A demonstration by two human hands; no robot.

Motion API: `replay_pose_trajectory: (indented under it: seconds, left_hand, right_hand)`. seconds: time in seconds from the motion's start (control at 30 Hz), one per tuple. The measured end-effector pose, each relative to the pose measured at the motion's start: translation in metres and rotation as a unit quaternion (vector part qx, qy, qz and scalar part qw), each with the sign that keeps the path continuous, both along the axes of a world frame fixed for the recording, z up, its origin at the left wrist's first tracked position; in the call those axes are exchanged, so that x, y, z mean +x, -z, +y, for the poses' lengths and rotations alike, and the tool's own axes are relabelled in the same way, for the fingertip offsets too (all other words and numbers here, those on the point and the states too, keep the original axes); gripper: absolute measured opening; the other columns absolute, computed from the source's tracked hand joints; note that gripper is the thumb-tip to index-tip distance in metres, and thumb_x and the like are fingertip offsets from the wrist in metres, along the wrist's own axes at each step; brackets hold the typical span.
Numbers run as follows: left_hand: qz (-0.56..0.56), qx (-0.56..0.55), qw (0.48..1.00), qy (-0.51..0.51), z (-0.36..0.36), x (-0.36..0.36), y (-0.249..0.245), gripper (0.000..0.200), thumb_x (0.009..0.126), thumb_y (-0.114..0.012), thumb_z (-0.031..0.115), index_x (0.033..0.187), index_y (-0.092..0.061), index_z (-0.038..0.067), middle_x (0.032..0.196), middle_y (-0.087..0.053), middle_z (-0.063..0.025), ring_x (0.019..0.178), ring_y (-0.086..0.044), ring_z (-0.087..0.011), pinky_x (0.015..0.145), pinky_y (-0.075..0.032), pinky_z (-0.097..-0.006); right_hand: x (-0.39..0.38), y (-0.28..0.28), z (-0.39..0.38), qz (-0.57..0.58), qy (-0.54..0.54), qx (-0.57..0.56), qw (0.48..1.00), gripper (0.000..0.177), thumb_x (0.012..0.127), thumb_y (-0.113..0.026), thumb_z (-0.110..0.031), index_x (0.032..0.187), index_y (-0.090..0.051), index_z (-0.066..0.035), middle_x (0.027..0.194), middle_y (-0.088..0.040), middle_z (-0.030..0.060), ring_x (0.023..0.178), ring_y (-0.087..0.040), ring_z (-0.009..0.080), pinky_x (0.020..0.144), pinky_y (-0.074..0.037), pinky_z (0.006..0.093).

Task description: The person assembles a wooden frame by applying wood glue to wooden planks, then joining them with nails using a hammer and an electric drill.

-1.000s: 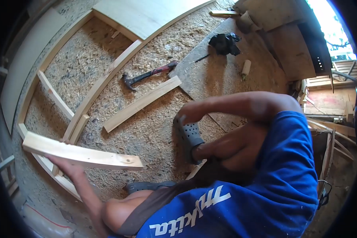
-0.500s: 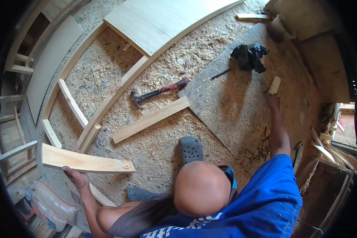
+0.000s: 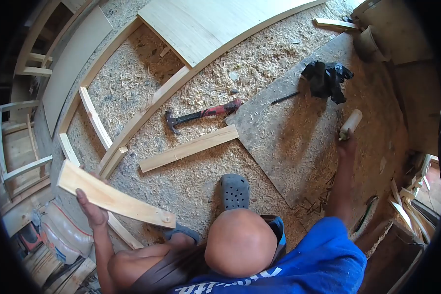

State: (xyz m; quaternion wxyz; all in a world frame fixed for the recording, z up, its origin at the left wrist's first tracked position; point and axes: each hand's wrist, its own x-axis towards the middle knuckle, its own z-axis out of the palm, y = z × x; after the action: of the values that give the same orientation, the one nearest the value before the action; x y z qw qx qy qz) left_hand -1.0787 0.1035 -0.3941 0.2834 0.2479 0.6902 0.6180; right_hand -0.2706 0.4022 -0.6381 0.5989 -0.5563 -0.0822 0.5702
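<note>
My left hand [image 3: 93, 209] grips a pale wooden board [image 3: 115, 195] near its left part, with the thumb lying across its face. The board is held up at a slant, its right end near my knee. At the right, my right hand [image 3: 347, 143] is closed on a whitish plastic bottle [image 3: 352, 121], whose narrow end lies at the fingers. A dusty flat sheet [image 3: 294, 152] is beneath that hand. Ahead of it lies a crumpled black plastic bag [image 3: 326, 81], with a thin dark rod [image 3: 285, 98] beside it.
A hammer [image 3: 201, 115] with a red and black handle and a loose wooden strip [image 3: 188, 148] lie on the sawdust-covered floor. Behind them stretches a wooden frame [image 3: 147, 108] partly covered by a plywood panel [image 3: 196, 29]. A bucket [image 3: 368, 45] stands at the far right; a sack [image 3: 63, 232] sits at lower left.
My right hand has drawn the bottle slightly to the right and nearer, and turned it. The board in my left hand has tilted, its right end dropping lower and its broad face showing more.
</note>
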Motion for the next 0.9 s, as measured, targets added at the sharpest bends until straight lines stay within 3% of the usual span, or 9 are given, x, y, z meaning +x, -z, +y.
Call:
replay_pose_trajectory:
  seconds: [0.1, 0.27, 0.3, 0.4, 0.5, 0.6, 0.67, 0.77, 0.9]
  left_hand:
    - [-0.007, -0.015, 0.994, 0.110, 0.017, 0.019, 0.011, 0.103, 0.090, -0.055, 0.077, 0.154, -0.029, 0.000, 0.106, -0.058, -0.0092, 0.089, -0.064, -0.0207, 0.081, -0.057, -0.0366]
    - [-0.023, -0.051, 0.983, 0.176, 0.021, 0.043, 0.032, 0.121, 0.076, -0.057, 0.090, 0.151, -0.031, -0.002, 0.113, -0.060, -0.0119, 0.104, -0.066, -0.0238, 0.093, -0.057, -0.0403]
    - [-0.038, -0.048, 0.980, 0.187, 0.017, 0.044, 0.033, 0.121, 0.075, -0.057, 0.091, 0.150, -0.031, -0.001, 0.116, -0.061, -0.0126, 0.108, -0.065, -0.0246, 0.096, -0.057, -0.0413]
    - [-0.069, 0.024, 0.967, 0.245, 0.018, 0.046, 0.032, 0.086, 0.091, -0.069, 0.060, 0.143, -0.042, -0.003, 0.127, -0.061, -0.0143, 0.115, -0.065, -0.0255, 0.105, -0.051, -0.0436]
    - [-0.074, 0.083, 0.960, 0.259, 0.030, 0.054, 0.014, 0.076, 0.089, -0.080, 0.040, 0.142, -0.042, -0.001, 0.118, -0.063, -0.0114, 0.106, -0.066, -0.0210, 0.091, -0.059, -0.0359]
    - [-0.032, 0.099, 0.956, 0.275, 0.025, 0.049, 0.010, 0.076, 0.090, -0.080, 0.036, 0.143, -0.037, 0.002, 0.119, -0.060, -0.0096, 0.104, -0.066, -0.0158, 0.087, -0.059, -0.0328]
    - [0.017, 0.090, 0.960, 0.266, 0.025, 0.054, 0.004, 0.064, 0.093, -0.077, 0.039, 0.134, -0.042, 0.004, 0.111, -0.062, -0.0095, 0.097, -0.067, -0.0169, 0.084, -0.057, -0.0351]
    - [0.061, 0.071, 0.961, 0.262, 0.020, 0.058, 0.004, 0.065, 0.091, -0.078, 0.043, 0.130, -0.044, 0.004, 0.104, -0.063, -0.0125, 0.096, -0.067, -0.0201, 0.081, -0.055, -0.0366]
    - [0.151, 0.020, 0.938, 0.313, 0.014, 0.061, -0.012, 0.066, 0.091, -0.078, 0.045, 0.130, -0.045, 0.004, 0.116, -0.062, -0.0106, 0.101, -0.067, -0.0194, 0.089, -0.056, -0.0376]
  right_hand:
    - [-0.154, -0.095, -0.065, 0.050, -0.067, 0.159, 0.984, 0.051, 0.105, -0.057, -0.025, 0.145, -0.041, 0.001, 0.132, -0.059, 0.0201, 0.121, -0.061, 0.0314, 0.105, -0.050, 0.0445]
    - [-0.249, -0.122, -0.056, 0.123, -0.196, 0.193, 0.954, 0.054, 0.101, -0.064, -0.024, 0.145, -0.042, -0.001, 0.127, -0.062, 0.0177, 0.115, -0.064, 0.0294, 0.100, -0.053, 0.0455]
    - [-0.273, -0.131, -0.047, 0.037, -0.227, 0.189, 0.955, 0.057, 0.099, -0.068, -0.024, 0.144, -0.042, 0.000, 0.123, -0.063, 0.0179, 0.111, -0.064, 0.0288, 0.098, -0.054, 0.0455]
    - [-0.356, -0.177, -0.030, -0.042, -0.290, 0.308, 0.905, 0.060, 0.101, -0.065, -0.036, 0.142, -0.042, 0.002, 0.119, -0.063, 0.0191, 0.110, -0.064, 0.0307, 0.098, -0.053, 0.0482]
    - [-0.436, -0.243, -0.036, 0.078, -0.313, 0.317, 0.892, 0.071, 0.100, -0.057, -0.055, 0.139, -0.046, 0.003, 0.117, -0.063, 0.0203, 0.109, -0.063, 0.0326, 0.098, -0.052, 0.0508]
    - [-0.503, -0.312, -0.055, 0.205, -0.380, 0.358, 0.828, 0.072, 0.101, -0.046, -0.060, 0.132, -0.050, 0.004, 0.114, -0.063, 0.0202, 0.106, -0.063, 0.0333, 0.096, -0.052, 0.0524]
    - [-0.542, -0.336, -0.051, 0.255, -0.494, 0.484, 0.676, 0.061, 0.101, -0.044, -0.049, 0.128, -0.054, 0.004, 0.109, -0.063, 0.0204, 0.100, -0.063, 0.0328, 0.092, -0.052, 0.0507]
    - [-0.595, -0.353, -0.070, 0.326, -0.527, 0.511, 0.596, 0.052, 0.100, -0.042, -0.040, 0.124, -0.055, 0.004, 0.103, -0.063, 0.0208, 0.093, -0.063, 0.0338, 0.086, -0.053, 0.0500]
    - [-0.631, -0.359, -0.108, 0.398, -0.491, 0.345, 0.694, 0.050, 0.102, -0.038, -0.040, 0.114, -0.059, 0.003, 0.094, -0.064, 0.0211, 0.081, -0.065, 0.0379, 0.076, -0.055, 0.0510]
